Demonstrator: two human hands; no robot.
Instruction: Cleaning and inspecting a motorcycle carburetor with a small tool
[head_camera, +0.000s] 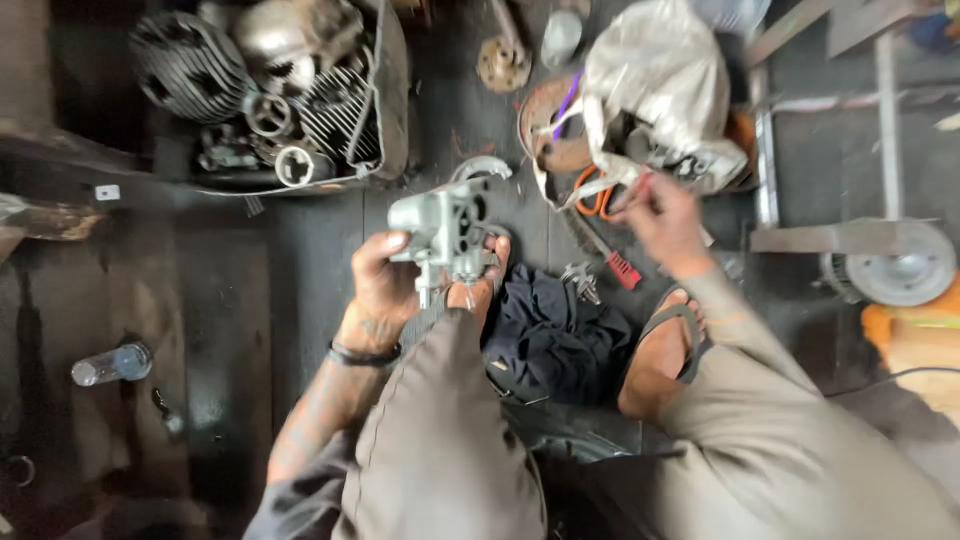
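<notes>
The left hand (383, 285) grips a grey cast-metal carburettor body (442, 232) above the dark floor (230, 300). The right hand (662, 218) reaches into a crumpled pale plastic bag (655, 80), its finger state unclear; a red-handled tool (612, 258) and a dark rag (555, 330) lie between.

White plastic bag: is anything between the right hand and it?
Nothing visible. The right hand is already at the mouth of the white plastic bag, beside orange-handled pliers; blur hides whether it grips anything. The left hand holds a grey metal engine part apart from it.
</notes>
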